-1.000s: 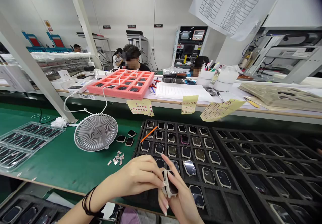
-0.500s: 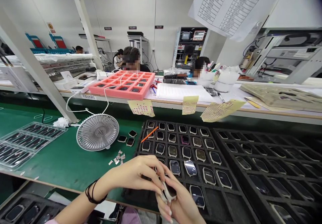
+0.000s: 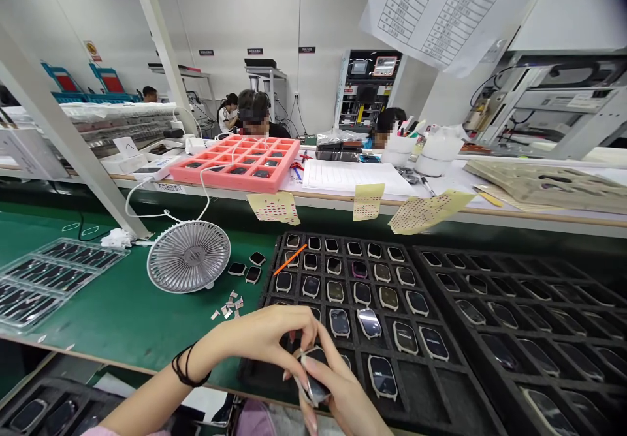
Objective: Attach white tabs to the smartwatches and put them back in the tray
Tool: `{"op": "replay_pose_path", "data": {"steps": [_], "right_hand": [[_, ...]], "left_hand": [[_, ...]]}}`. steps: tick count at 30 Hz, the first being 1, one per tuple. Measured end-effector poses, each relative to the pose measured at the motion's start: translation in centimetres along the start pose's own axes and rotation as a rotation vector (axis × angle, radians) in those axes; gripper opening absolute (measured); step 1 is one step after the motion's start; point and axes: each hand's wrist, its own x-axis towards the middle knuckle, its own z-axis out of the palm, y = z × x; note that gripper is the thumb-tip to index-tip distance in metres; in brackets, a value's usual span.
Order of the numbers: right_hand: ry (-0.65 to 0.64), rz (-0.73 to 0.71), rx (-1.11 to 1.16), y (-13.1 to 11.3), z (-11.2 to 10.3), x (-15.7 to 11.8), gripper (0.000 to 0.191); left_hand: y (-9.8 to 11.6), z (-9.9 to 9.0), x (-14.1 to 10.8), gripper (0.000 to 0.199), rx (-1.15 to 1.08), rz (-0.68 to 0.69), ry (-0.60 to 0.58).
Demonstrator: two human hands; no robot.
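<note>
A smartwatch case with a light frame and dark screen is between both hands, low over the near edge of the black foam tray. My left hand pinches its upper edge with bent fingers, a dark band round the wrist. From the right, my right hand wraps round the case with the thumb across its face. Fingers hide part of the case. Several similar watch cases, such as one watch to the right, lie screen up in the tray's pockets. An orange stick lies across the tray's far left corner.
Another foam tray of watches adjoins on the right. Left on the green bench stand a fan, a few loose watches, small metallic pieces and a clear plastic tray. Behind, a shelf carries a pink foam tray.
The watch case has turned and shifted slightly left and down in my hands. My left fingers have moved their grip on its edge, and my right thumb now lies across it.
</note>
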Motion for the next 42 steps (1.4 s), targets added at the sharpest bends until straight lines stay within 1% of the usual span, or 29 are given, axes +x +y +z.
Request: {"op": "replay_pose_path", "data": {"steps": [2,3,5,6,8,11,13,15,17,20,21,23,26,28,29,32,35,38,42], "right_hand": [[0.126,-0.176,-0.244,-0.6,-0.5,0.0,0.077],[0.192,-0.262,-0.354,-0.8,-0.7,0.0,0.073],[0.284,-0.377,-0.513,-1.2,-1.0,0.2,0.071],[0.305,-0.412,-0.569,-1.3,-1.0,0.4,0.071],[0.333,-0.467,-0.663,-1.2,-1.1,0.8,0.071],[0.391,-0.490,-0.764,-0.9,-1.0,1.3,0.072],[0.437,-0.485,-0.780,-0.7,-0.8,1.4,0.074],[0.450,-0.495,-0.736,-0.7,-0.7,1.2,0.076],[0.430,-0.508,-0.608,-0.9,-0.8,0.9,0.080],[0.317,-0.462,-0.305,-1.6,-1.5,0.4,0.088],[0.263,-0.420,-0.216,-1.9,-1.8,0.3,0.087],[0.141,-0.317,-0.098,-2.5,-2.6,0.1,0.078],[-0.008,-0.171,-0.048,-3.2,-3.3,-0.3,0.056],[-0.067,-0.111,-0.037,-3.4,-3.5,-0.5,0.051],[-0.076,-0.092,-0.027,-3.4,-3.5,-0.6,0.050],[-0.028,-0.081,0.023,-3.1,-3.5,-0.9,0.055],[0.052,-0.126,0.057,-2.6,-3.5,-1.0,0.059],[0.113,-0.165,0.074,-2.0,-3.5,-1.0,0.059],[0.170,-0.178,0.073,-1.7,-3.4,-1.2,0.060]], "left_hand": [[0.3,0.2,-0.1,0.032,0.022,-0.083,0.042],[0.6,0.5,-0.1,0.038,0.046,-0.124,0.073],[1.2,1.7,0.1,0.055,0.106,-0.183,0.138],[1.4,2.6,0.2,0.060,0.145,-0.196,0.177],[1.4,4.6,0.6,0.061,0.247,-0.212,0.278],[0.5,7.3,1.3,0.063,0.399,-0.218,0.423],[-0.3,8.1,1.6,0.064,0.449,-0.211,0.487],[-0.8,8.1,1.8,0.060,0.461,-0.182,0.535],[-1.1,7.6,1.7,0.053,0.469,-0.124,0.578],[-1.0,6.6,1.4,0.050,0.486,0.002,0.625],[-0.9,6.4,1.3,0.051,0.489,0.047,0.628],[-0.6,6.0,1.2,0.052,0.494,0.124,0.610],[-0.3,5.8,1.1,0.054,0.499,0.182,0.550],[-0.2,5.8,1.1,0.054,0.501,0.193,0.509],[-0.2,5.8,1.1,0.053,0.502,0.194,0.489],[-0.3,5.9,1.0,0.050,0.499,0.178,0.435],[-0.3,5.9,0.9,0.049,0.499,0.148,0.397],[-0.3,5.9,0.9,0.048,0.500,0.130,0.368],[-0.5,6.0,1.1,0.047,0.497,0.129,0.353]]}}
